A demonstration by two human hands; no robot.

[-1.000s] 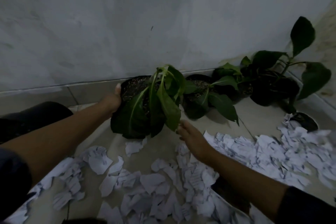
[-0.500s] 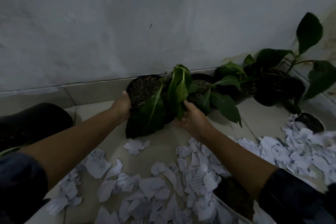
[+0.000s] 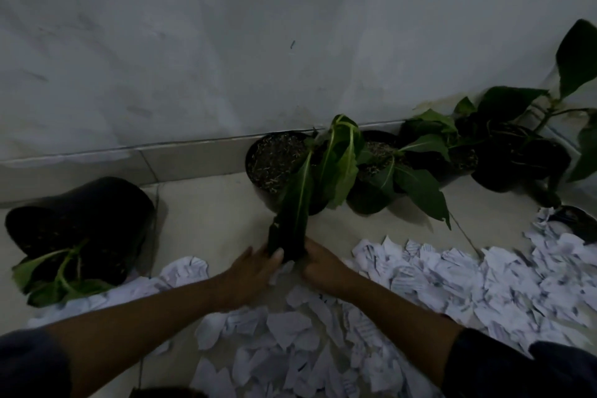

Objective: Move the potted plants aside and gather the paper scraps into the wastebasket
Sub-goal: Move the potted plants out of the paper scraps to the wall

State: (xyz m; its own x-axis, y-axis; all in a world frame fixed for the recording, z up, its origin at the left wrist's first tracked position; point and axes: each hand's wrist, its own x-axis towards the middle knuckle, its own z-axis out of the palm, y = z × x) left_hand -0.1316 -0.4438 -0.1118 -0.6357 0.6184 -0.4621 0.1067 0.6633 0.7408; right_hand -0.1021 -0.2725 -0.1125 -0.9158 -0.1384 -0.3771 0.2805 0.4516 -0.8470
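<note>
Currently the step in hand appears to be the changeover from moving plants to gathering paper. One potted plant (image 3: 284, 168) stands against the base of the wall (image 3: 226, 58), in line with further pots (image 3: 517, 165) that run toward the right corner. A separate pot (image 3: 80, 220) lies tilted on the floor (image 3: 206, 213) at the left, well apart from the row, with its leaves resting on paper.

Both hands are low on the floor just in front of the nearest pot, at the tip of a long drooping leaf (image 3: 294, 220). The left hand (image 3: 250, 271) has its fingers loosely bent, with fingertips beside the leaf tip and against a paper scrap. The right hand (image 3: 323, 265) mirrors it on the other side of the leaf. Whether either grip has closed on the leaf or on paper cannot be told; the picture is dim and blurred there.

The paper scraps (image 3: 436, 275) lie spread over the floor from the hands toward the right and toward the camera. No wastebasket can be identified with certainty.

The next move likely calls for drawing the hands together to scoop scraps into a pile, keeping the leaf out of the handful. The tilted pot may need setting upright.
</note>
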